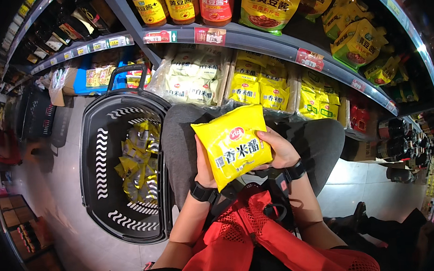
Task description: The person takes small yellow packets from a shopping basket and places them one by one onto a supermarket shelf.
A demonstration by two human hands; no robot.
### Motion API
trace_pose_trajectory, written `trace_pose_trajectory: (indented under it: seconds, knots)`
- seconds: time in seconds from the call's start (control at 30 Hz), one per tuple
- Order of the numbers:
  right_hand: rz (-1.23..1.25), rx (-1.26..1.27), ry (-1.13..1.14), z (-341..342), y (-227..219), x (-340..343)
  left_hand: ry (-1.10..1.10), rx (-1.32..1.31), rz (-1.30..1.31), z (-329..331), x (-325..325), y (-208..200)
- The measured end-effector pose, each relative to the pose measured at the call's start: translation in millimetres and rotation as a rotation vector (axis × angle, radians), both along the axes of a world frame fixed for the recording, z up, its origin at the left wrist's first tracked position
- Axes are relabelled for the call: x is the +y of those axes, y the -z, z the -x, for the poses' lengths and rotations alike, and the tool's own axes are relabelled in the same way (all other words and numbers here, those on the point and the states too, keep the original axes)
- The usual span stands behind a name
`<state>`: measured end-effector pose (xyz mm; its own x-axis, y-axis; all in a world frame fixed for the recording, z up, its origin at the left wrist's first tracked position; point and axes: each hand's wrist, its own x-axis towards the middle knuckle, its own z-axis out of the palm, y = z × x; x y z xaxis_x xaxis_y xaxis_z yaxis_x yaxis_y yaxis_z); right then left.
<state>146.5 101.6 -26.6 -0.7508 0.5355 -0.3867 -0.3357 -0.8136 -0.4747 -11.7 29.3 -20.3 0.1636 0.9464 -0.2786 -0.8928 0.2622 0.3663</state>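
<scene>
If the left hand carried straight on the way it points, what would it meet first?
Probably the stacked pale bags on the lower shelf, past the knees; depth is unclear. The left hand holds the yellow packet.

Light: strong from overhead at the right, bright on the shelf edges (291, 48).
Shadows: deep under the shelves.
Edges: heavily bent, blackened corners.
Focus: sharp centrally.
</scene>
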Motion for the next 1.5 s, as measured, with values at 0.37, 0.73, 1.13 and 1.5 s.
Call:
trace_pose_trajectory:
  seconds: [0.37, 0.73, 1.13, 1.5]
  knots:
    - [0.094, 0.412, 0.173, 35.4, 36.8, -0.1, 0.182, 0.31, -0.381, 10.9, 6.9, -22.4]
    - [0.28, 0.276, 0.324, -43.2, 134.8, 127.8, 0.209, 0.322, -0.501, 52.0, 21.7, -7.9]
    - [0.033, -0.578, 0.527, -24.9, 200.2, 242.1, 0.277, 0.734, -0.642, 54.5, 32.5, -13.8]
    - [-1.183, -1.526, -0.145, 5.4, 284.0, 261.0, 0.416, 0.815, -0.557, 54.0, 34.8, -11.4]
